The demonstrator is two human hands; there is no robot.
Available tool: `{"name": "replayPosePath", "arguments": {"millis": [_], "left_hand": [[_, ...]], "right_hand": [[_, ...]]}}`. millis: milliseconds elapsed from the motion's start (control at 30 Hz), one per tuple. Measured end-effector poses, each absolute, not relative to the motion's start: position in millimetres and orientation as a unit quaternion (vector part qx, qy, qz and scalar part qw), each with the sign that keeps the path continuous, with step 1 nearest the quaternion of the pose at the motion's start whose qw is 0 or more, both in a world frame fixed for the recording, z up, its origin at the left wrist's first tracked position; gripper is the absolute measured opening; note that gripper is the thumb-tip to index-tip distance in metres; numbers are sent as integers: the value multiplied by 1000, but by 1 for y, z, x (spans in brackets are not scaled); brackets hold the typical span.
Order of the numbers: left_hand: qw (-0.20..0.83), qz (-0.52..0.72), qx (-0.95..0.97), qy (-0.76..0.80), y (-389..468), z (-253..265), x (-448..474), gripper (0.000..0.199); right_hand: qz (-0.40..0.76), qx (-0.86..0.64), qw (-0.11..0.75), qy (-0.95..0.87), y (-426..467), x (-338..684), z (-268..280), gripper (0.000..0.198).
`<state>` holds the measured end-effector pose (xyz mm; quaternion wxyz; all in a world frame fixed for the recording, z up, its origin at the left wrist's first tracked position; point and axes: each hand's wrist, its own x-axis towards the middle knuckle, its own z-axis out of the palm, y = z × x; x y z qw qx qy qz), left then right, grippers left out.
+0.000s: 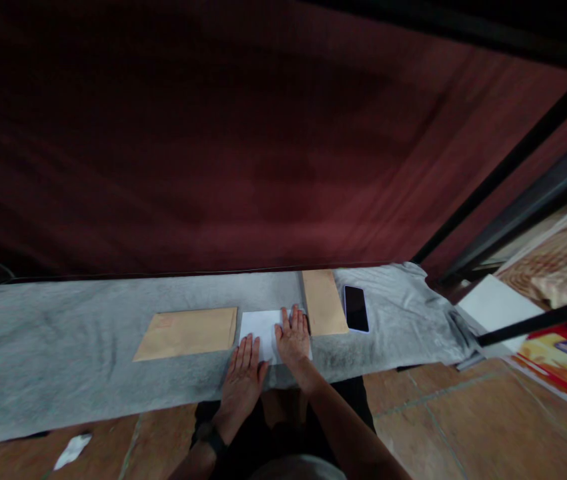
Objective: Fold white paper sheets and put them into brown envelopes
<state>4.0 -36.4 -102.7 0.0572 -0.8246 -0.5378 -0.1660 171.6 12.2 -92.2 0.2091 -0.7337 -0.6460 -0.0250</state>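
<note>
White sheet: a smooth, flat, four-sided piece of paper [263,325] lying on the worktop [88,387] between two tan envelopes, partly covered by both hands; whether it is folded cannot be told.
Left hand: the left hand [243,375] is open, palm down, fingers extended, its fingertips over the paper's left near part; it grips nothing.
Right hand: the right hand [292,339] also lies open and flat, fingers slightly spread, pressed to the right part of the paper, with its fingertips near the right-hand envelope.
Wrist: a dark watch [211,437] with a rounded case and a band sits on the left wrist.
Left envelope: the left envelope [188,332] is matte tan paper, an elongated shape with its long side running left to right and a slanted left end; faint reddish marks show near its far left corner.
Right envelope: the right envelope [324,303] is plain tan, its long side running from far to near, just right of the paper.
Phone: a slim phone [356,309] with rounded corners, a glossy black face and a pale rim, near the right envelope's right side.
Covering: soft grey cloth [398,300], velvety and rumpled towards its right end.
Far side: a dark red panel [283,200] rises behind the cloth.
Floor: brownish-orange tiles [443,407] with pale joints.
</note>
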Motion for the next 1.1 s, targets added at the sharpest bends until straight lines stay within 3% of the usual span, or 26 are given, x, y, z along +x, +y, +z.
{"name": "replayPosePath", "arguments": {"millis": [367,733,1100], "left_hand": [[43,-145,-829,-538,-46,-99,-4,57],[8,-129,-848,-514,10,-79,51,54],[26,-144,-842,-519,-2,-89,21,60]], "right_hand": [[10,-673,193,-714,-21,171,-80,50],[-65,-653,220,-722,-66,178,-103,50],[-68,-658,191,-726,-103,205,-90,55]]}}
